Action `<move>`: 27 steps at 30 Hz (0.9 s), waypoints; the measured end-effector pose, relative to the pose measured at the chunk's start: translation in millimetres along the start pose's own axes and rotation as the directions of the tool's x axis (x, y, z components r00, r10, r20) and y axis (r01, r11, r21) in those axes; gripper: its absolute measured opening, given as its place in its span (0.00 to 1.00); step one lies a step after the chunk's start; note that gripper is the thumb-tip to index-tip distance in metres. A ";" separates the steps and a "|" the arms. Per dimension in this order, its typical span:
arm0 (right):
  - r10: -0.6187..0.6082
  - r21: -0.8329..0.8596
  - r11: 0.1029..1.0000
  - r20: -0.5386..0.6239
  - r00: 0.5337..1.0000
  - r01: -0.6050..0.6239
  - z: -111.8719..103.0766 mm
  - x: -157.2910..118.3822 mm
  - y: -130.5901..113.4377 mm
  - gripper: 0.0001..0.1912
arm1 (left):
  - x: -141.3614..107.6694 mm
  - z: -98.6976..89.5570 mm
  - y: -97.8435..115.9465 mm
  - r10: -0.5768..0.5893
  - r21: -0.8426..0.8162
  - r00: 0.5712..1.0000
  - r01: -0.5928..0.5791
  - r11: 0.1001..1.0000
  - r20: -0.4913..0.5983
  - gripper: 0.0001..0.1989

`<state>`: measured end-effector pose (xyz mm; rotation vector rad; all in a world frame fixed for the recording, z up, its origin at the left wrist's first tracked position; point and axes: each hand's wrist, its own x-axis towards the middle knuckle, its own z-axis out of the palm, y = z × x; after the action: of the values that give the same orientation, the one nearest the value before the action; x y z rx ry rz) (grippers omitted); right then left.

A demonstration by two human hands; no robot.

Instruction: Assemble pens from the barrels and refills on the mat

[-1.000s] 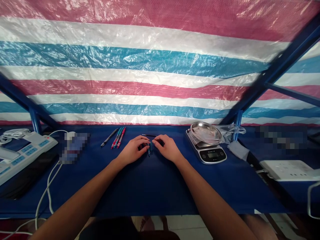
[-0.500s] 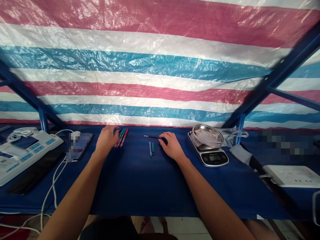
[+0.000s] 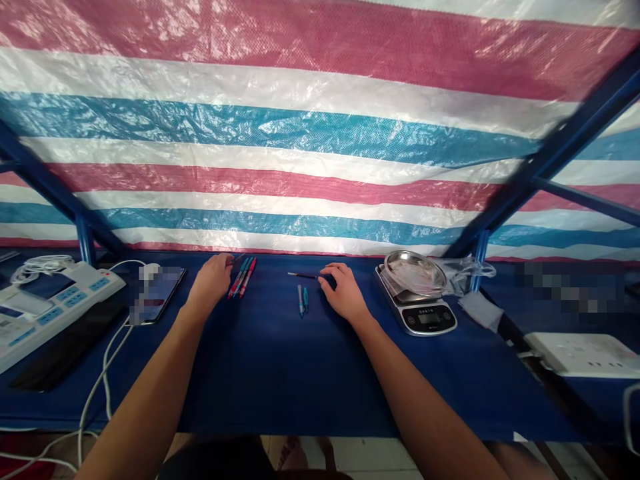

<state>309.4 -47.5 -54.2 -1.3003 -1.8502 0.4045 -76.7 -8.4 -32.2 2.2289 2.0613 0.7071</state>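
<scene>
My left hand (image 3: pixel 213 281) is at the back of the table, its thumb and fingers closed on a thin dark pen (image 3: pixel 239 258); most of that pen is hidden by the fingers. Just right of it lies a small row of teal and red pens (image 3: pixel 244 277). My right hand (image 3: pixel 343 291) rests on the table with its fingers curled and closed at the end of a slim black pen (image 3: pixel 303 275), whose pale end points left. Below this pen lie a light blue pen (image 3: pixel 301 301) and a shorter teal piece (image 3: pixel 306 299), side by side.
To the right stands a digital scale (image 3: pixel 429 319) with a metal bowl (image 3: pixel 415 272) and plastic bags. A phone (image 3: pixel 163 293), a black pouch (image 3: pixel 65 347), a power strip (image 3: pixel 75 293) and white cables lie left. A white socket box (image 3: pixel 583 353) sits far right. Striped sheeting (image 3: pixel 320 133) hangs behind.
My left hand has drawn slightly left, away from the row of pens, with the dark pen at its fingertips. My right hand has stayed in nearly the same spot.
</scene>
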 end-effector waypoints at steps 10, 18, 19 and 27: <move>0.078 0.558 0.803 0.252 0.965 -0.210 2.0 -12.7 -41.1 0.22 | -42.9 2.9 121.7 0.569 -0.542 0.822 -0.487 0.685 -0.020 0.17; 0.190 0.752 0.594 0.213 0.958 -0.285 -7.8 -5.5 -38.9 0.19 | -44.1 17.7 122.5 0.288 -0.702 0.958 -0.202 0.682 0.004 0.25; 0.210 0.771 0.568 0.202 0.957 -0.287 -9.1 -4.8 -39.8 0.19 | -42.2 20.7 121.2 0.220 -0.758 0.975 -0.118 0.642 0.034 0.29; 0.212 0.798 0.493 0.277 0.937 -0.347 -6.0 -8.5 -47.4 0.21 | -43.8 38.9 135.7 0.133 -0.930 0.959 0.198 0.309 0.249 0.23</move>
<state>285.4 -75.9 -23.0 -0.8563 -1.2013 1.4180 63.1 -56.1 -37.5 1.3886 0.9711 1.1185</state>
